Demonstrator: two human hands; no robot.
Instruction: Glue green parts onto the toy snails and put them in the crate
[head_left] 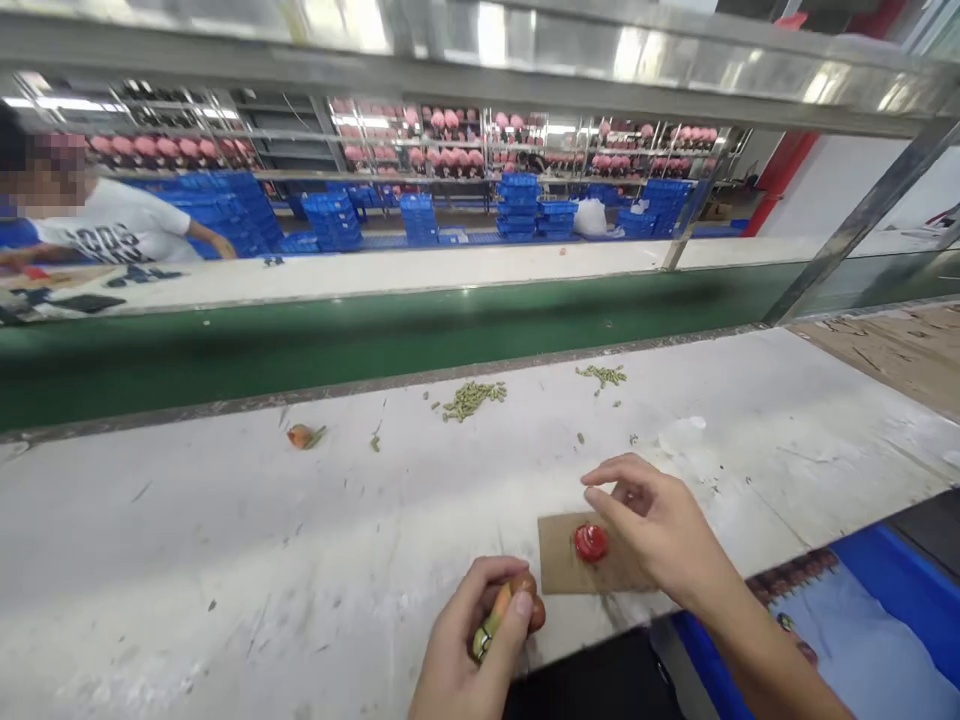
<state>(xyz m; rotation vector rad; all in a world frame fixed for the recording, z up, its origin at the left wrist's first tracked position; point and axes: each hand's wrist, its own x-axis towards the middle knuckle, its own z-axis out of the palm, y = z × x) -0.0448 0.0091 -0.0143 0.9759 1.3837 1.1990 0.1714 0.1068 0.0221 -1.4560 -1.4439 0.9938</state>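
My left hand (478, 640) is closed around a small painted piece (523, 592), with rounded reddish-brown parts at one end and orange and green below; its exact kind is unclear. Over a brown cardboard piece (559, 570), my right hand (651, 515) has thumb and forefinger tips brought together in a pinch; anything between them is too small to make out. On the cardboard, just below those fingertips, sits a glossy red blob (591, 542). Beyond the hands, small green pellets (472, 398) lie in a heap, with a smaller group of green pellets (602, 375) to the right.
A small orange-and-green piece (301, 436) lies on the white table (225, 540) at left. Blue bins (900, 580) stand below the near edge at right. A metal frame (862, 220) rises at right. Across the green belt (450, 325), a person (127, 220) is at another table.
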